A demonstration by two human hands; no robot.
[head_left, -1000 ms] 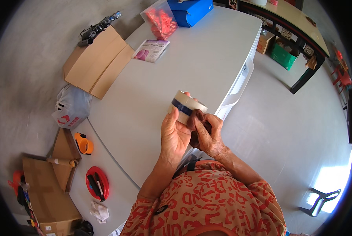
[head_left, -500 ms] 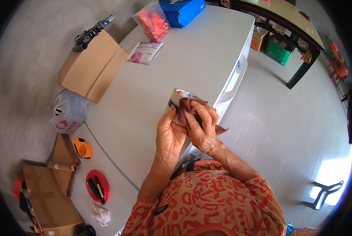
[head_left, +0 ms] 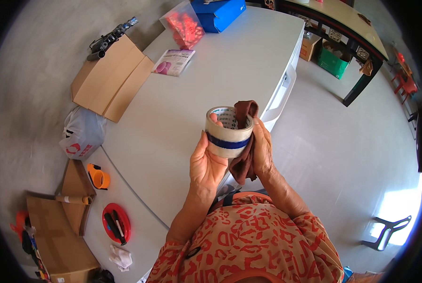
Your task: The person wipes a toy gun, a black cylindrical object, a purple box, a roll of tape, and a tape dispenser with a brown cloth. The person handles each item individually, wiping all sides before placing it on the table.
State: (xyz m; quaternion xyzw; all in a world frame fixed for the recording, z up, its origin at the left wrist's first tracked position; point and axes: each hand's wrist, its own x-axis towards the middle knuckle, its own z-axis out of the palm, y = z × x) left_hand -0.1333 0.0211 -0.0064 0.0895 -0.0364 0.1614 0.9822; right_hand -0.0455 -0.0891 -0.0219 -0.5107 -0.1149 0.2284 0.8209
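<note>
A wide roll of clear tape with a dark blue band around it sits in the middle of the frame, its open end tilted up. The left hand holds it from the left and below: the thumb presses the outer wall and fingertips show inside the core, while the rest of those fingers is hidden behind the roll. The right hand is at the roll's right side with a brown cloth, which folds over the rim into the core and hangs down outside. The roll and cloth cover most of the right fingers, so how tightly they close cannot be told.

The grey worktop spreads behind. At the top edge a blue box is cut off, beside a clear container whose red contents are indistinct. A dark object at upper left is hard to make out. At lower left, the fisheye's black rim swallows items beside a cardboard box.
</note>
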